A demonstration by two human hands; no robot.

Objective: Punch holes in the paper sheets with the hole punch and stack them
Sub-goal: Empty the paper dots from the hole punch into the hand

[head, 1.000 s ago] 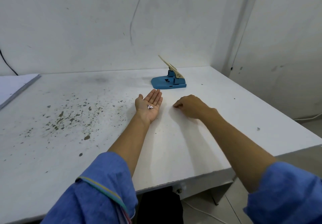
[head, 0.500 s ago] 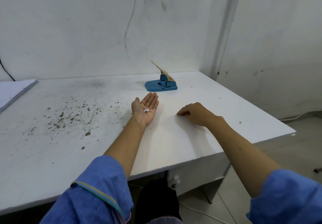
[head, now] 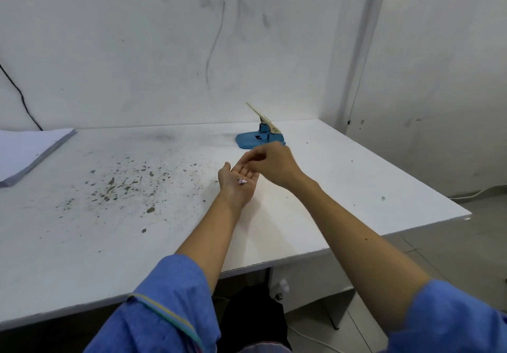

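My left hand (head: 238, 188) rests palm up on the white table (head: 356, 177), fingers stretched out. A few small paper bits (head: 241, 181) lie in its palm. My right hand (head: 274, 164) hovers just over the left fingers with its fingertips pinched together; I cannot see whether a bit is between them. The blue hole punch (head: 253, 140) stands behind both hands near the wall, its cream lever raised. A stack of white paper sheets (head: 27, 149) lies at the table's far left edge, well away from both hands.
Dark flecks and stains (head: 123, 185) cover the tabletop left of my hands. The table's right edge and front corner (head: 466, 215) drop off to a tiled floor. A white wall stands close behind the punch.
My right hand has lifted off the table and moved left, from beside the left hand to above its fingers. The left palm has stayed in place with the bits in it.
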